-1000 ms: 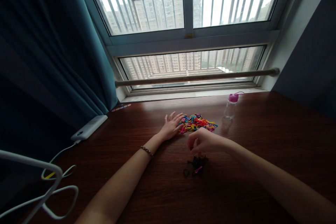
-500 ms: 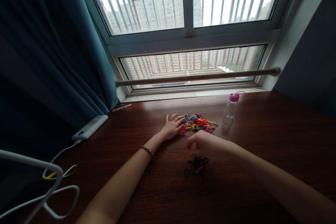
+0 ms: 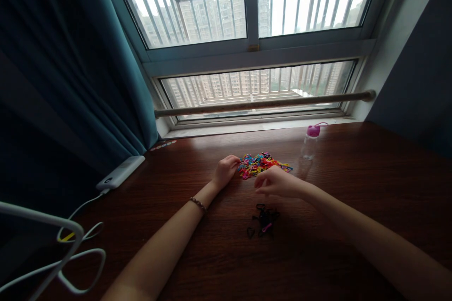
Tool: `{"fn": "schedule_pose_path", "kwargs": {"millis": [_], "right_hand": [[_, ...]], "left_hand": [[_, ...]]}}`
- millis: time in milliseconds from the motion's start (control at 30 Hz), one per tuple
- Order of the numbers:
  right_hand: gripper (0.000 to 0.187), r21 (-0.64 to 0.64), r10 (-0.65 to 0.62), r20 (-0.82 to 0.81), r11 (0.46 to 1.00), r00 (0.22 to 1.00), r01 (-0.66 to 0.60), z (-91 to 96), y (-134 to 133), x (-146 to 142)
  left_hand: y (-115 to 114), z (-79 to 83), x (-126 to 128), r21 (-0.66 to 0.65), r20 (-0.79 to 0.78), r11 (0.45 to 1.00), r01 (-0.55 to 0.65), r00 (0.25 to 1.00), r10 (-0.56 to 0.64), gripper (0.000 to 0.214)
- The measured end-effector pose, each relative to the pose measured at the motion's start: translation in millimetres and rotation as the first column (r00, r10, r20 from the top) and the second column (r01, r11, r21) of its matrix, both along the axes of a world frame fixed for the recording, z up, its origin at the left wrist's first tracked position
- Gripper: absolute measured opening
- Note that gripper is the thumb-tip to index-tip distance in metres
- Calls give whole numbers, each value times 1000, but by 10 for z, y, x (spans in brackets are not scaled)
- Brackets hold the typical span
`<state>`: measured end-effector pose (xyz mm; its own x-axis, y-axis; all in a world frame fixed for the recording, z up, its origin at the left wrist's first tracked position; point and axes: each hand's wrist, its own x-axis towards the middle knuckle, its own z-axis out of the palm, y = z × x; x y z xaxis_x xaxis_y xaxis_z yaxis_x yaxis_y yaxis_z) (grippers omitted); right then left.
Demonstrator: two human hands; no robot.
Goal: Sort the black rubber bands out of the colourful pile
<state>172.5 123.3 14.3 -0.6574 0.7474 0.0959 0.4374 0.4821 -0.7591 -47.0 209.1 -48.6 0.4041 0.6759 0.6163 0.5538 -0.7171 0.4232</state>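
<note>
One heap of black looped pieces (image 3: pixel 264 217), with one pink piece (image 3: pixel 267 227), lies nearest you on the dark brown wooden counter (image 3: pixel 183 169). Beyond it, your right hand (image 3: pixel 277 182) curls by the near edge of a multicoloured pile of small loops (image 3: pixel 259 163); your left hand (image 3: pixel 226 171), apart from it, bends at the pile's left edge. Whether either grips anything cannot be told. Farther right stands a clear, pink-capped bottle (image 3: pixel 309 146).

Barred window (image 3: pixel 247 56), teal curtain (image 3: pixel 92 56), reddish-brown wooden tabletop (image 3: pixel 212 254), shadowed wall (image 3: pixel 416 84), pale daylight
</note>
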Motion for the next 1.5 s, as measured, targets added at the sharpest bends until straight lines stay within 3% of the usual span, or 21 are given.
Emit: {"fn": "schedule_pose_path", "kwargs": {"millis": [133, 267, 367, 567, 800, 1000, 1233, 1500], "right_hand": [[20, 22, -218, -95, 975, 971, 221, -193, 265, 146], [21, 183, -460, -167, 855, 872, 485, -351, 502, 355], [20, 218, -534, -187, 796, 825, 565, -420, 588, 476], [21, 262, -531, -179, 786, 828, 560, -457, 602, 507], [20, 290, -534, -159, 779, 831, 556, -463, 574, 477], [25, 460, -536, -92, 724, 839, 513, -574, 660, 522], [37, 470, -500, 88, 784, 862, 406, -823, 776, 546], [37, 430, -465, -2, 799, 885, 421, -798, 820, 576]], "left_hand": [[6, 6, -1, -39, 38, 999, -10, 999, 11, 10], [31, -8, -5, -45, 71, 999, 3, 997, 1, 10], [58, -24, -10, -35, 107, 999, 6, 994, -3, 8], [74, -43, -23, -93, 113, 995, 32, 993, -22, 10], [79, -90, -27, -171, 108, 984, -47, 992, 66, 15], [57, -4, -4, -53, 110, 998, -37, 993, 42, 11], [49, 3, -10, -105, 105, 991, -78, 991, 89, 9], [41, -21, 3, -163, 139, 981, -104, 982, 127, 15]]}}
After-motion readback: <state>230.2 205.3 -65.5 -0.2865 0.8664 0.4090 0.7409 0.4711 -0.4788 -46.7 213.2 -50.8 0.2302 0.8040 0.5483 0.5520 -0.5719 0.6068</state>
